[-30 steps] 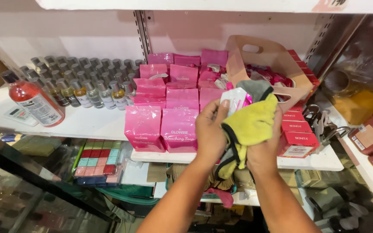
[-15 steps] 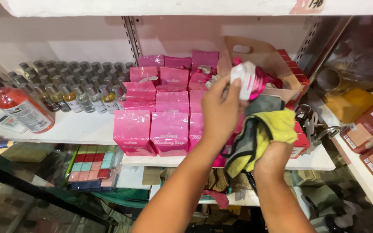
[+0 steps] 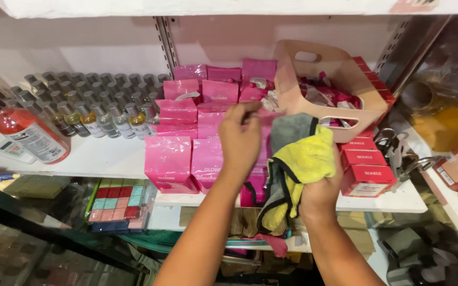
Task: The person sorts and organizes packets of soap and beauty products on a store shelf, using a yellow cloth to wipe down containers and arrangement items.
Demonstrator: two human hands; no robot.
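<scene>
Yellow-and-grey microfibre cloth with black trim (image 3: 299,170) bunched in right hand (image 3: 320,191), fingers pressed tight around it, hanging lengthwise downward just off the white shelf (image 3: 102,157) front edge. Left hand (image 3: 241,139) beside it, nearer the pink glossy pouches (image 3: 186,143), fingertips curled loosely, holding nothing visible. Tilted beige plastic basket (image 3: 328,83) toward the shelf's right end

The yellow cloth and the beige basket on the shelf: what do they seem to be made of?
The yellow cloth in the right hand looks like soft microfibre fabric: fuzzy matt surface, limp folds, dark stitched edge. The beige basket seems to be moulded plastic: smooth, slightly glossy walls, rounded corners and cut-out handle slots.
</scene>
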